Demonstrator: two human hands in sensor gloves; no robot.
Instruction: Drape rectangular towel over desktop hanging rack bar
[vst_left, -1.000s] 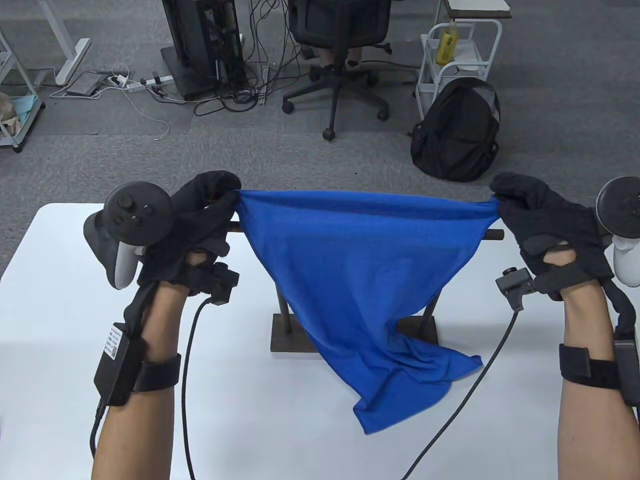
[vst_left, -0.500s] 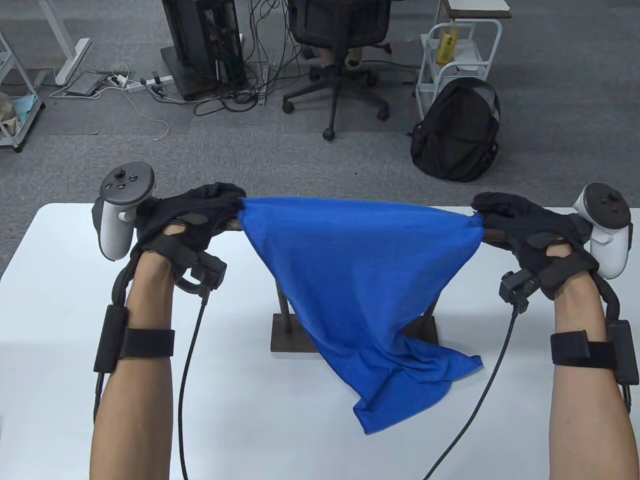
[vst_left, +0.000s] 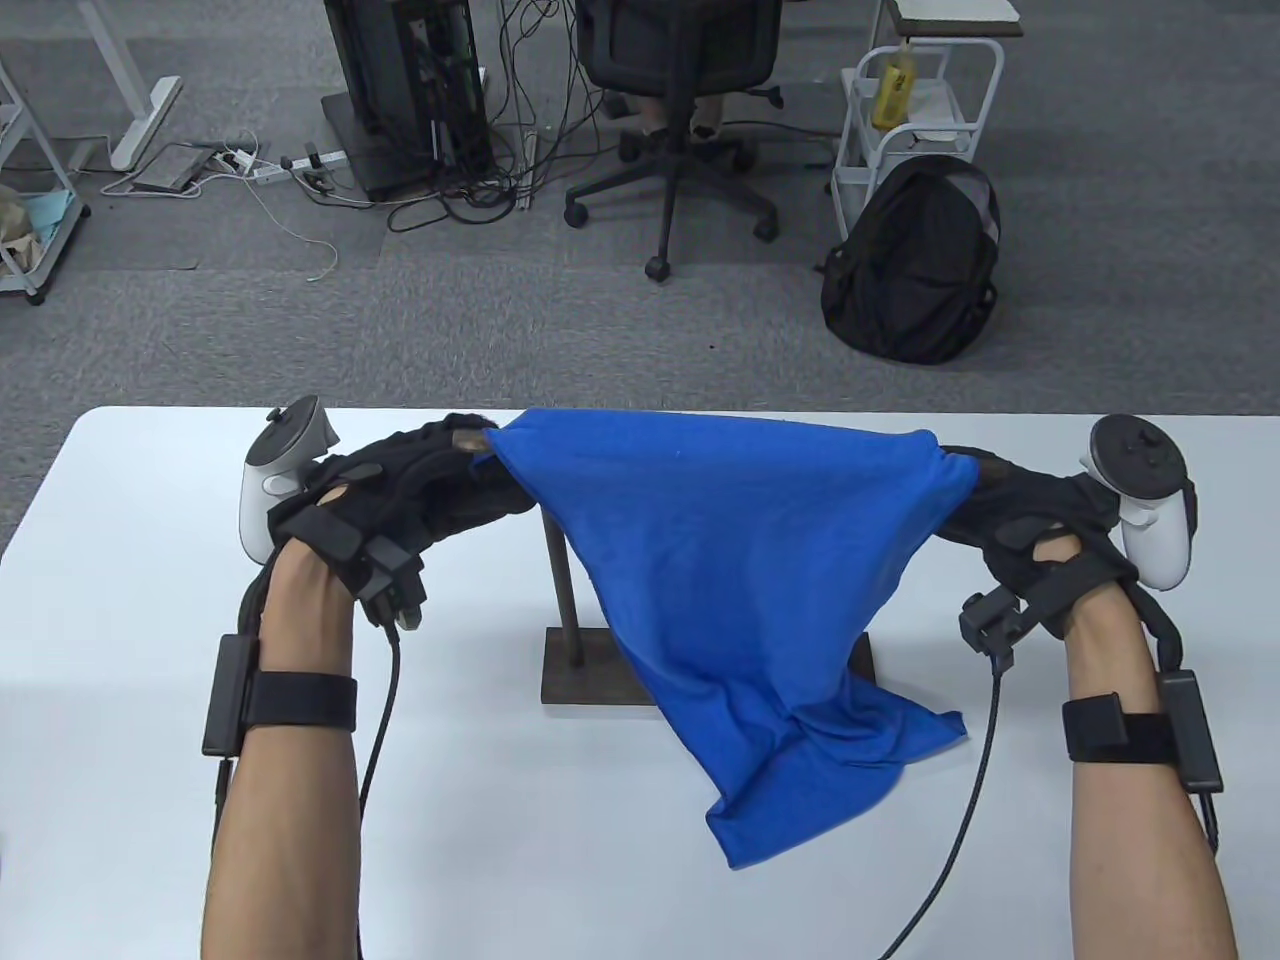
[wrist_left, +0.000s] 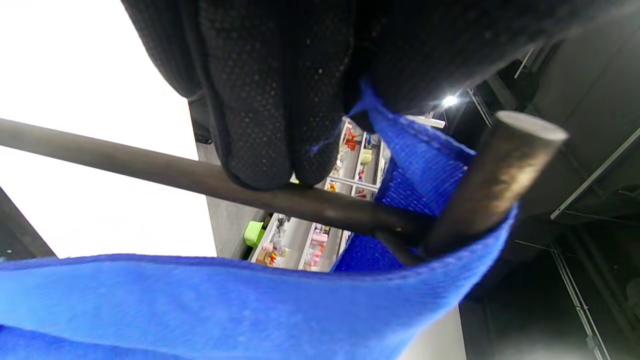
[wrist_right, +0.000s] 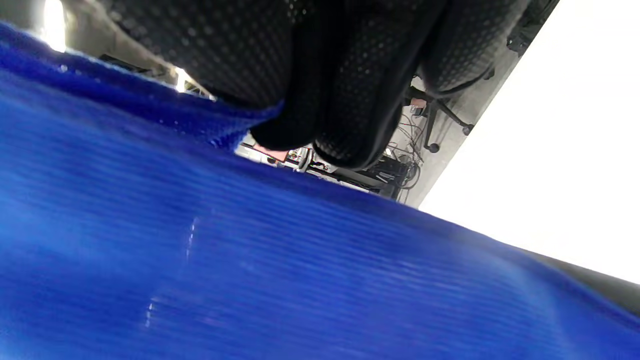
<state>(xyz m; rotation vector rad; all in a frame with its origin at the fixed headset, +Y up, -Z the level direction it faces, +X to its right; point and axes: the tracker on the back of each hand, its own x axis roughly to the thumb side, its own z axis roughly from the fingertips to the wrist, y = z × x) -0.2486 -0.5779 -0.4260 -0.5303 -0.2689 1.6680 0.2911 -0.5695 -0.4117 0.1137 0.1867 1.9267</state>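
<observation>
A blue towel (vst_left: 730, 560) is stretched between my two hands and lies over the dark bar of the desktop rack, whose upright post (vst_left: 562, 590) and base (vst_left: 590, 675) show below it. My left hand (vst_left: 470, 460) pinches the towel's left top corner at the bar's left end (wrist_left: 500, 175). My right hand (vst_left: 965, 480) pinches the right top corner. The towel's lower end (vst_left: 800, 800) lies bunched on the white table (vst_left: 130, 600) in front of the rack. The towel fills the right wrist view (wrist_right: 250, 260), under my gloved fingers (wrist_right: 350, 90).
The rack stands at the middle of the white table. Beyond the table's far edge the floor holds a black backpack (vst_left: 912, 262), an office chair (vst_left: 680, 110), a white cart (vst_left: 915, 95) and cables.
Both hands have moved down and away from me, carrying the towel's top edge over and onto the bar. The towel's lower end has stayed on the table.
</observation>
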